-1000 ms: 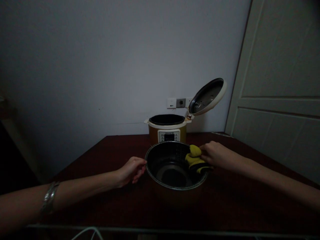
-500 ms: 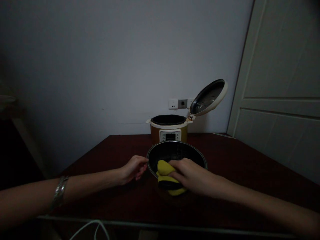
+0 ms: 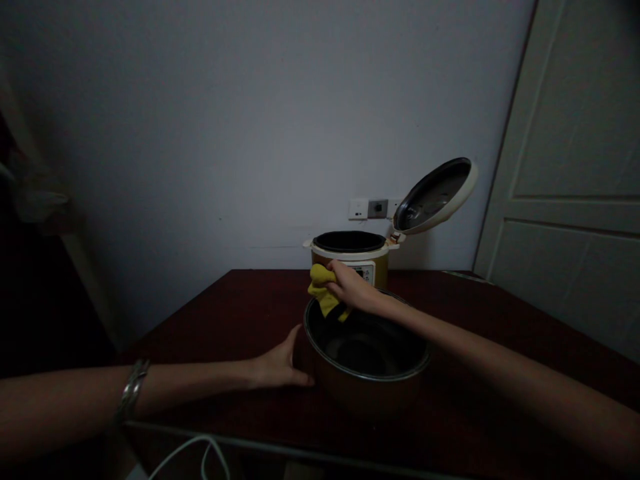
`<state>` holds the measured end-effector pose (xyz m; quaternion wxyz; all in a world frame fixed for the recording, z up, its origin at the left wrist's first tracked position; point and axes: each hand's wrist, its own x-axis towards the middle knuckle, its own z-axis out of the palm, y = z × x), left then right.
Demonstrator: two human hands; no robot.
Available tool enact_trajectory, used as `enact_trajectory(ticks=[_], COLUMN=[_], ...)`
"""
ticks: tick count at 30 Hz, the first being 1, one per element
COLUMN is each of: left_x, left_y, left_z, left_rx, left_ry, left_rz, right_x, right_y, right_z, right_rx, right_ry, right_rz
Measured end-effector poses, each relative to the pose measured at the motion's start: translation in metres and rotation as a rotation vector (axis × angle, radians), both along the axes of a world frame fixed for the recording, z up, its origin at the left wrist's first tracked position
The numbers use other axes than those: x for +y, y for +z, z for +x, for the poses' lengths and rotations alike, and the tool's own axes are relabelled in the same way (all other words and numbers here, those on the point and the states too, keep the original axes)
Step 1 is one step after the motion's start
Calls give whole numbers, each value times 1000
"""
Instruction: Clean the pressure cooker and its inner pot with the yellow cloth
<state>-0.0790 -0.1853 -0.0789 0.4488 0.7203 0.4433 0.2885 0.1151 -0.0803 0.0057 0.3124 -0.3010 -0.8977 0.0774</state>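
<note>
A dark metal inner pot (image 3: pixel 370 363) stands on the dark red table (image 3: pixel 240 300) in front of me. My right hand (image 3: pixel 350 287) is closed on a yellow cloth (image 3: pixel 323 293) and presses it against the pot's far left rim. My left hand (image 3: pixel 280 367) rests against the pot's left outer wall near the table, thumb raised and fingers stretched along the wall. A bracelet sits on my left wrist.
A rice cooker body (image 3: pixel 353 253) stands behind the pot at the wall, its lid (image 3: pixel 435 195) hinged up to the right. Wall sockets (image 3: pixel 373 209) lie behind it. A white door (image 3: pixel 575 187) is on the right. A white cable (image 3: pixel 195 453) hangs at the table's near edge.
My right hand carried the cloth round the rim, from the right side to the near left, then to the far left. My left hand slid down from the rim to the pot's wall.
</note>
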Motion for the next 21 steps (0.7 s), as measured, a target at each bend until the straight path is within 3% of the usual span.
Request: enact_trajectory(ticks=[2,5,10,12,16,21], left_x=[-4,-1,16,19,18,15], left_y=[1,5,10,9,1,-3], left_z=[7,13,13,11,7,7], left_rx=[-4,30,66,72,5,-69], left_ry=[-83,-68,-115,-129,-17,1], left_rz=[49,68,19,14,28,-61], right_x=[-2,-18,-55,-69,-96,-118], right_y=[-1,0,5,8,18,32], right_z=[-11,-20,-11,2,44,108], right_rx=[-50,-94,-93,-123,-255,-389], right_ry=[58,160,336,392,454,294], right_rz=[-34,-127,-276,-321,-347,-357])
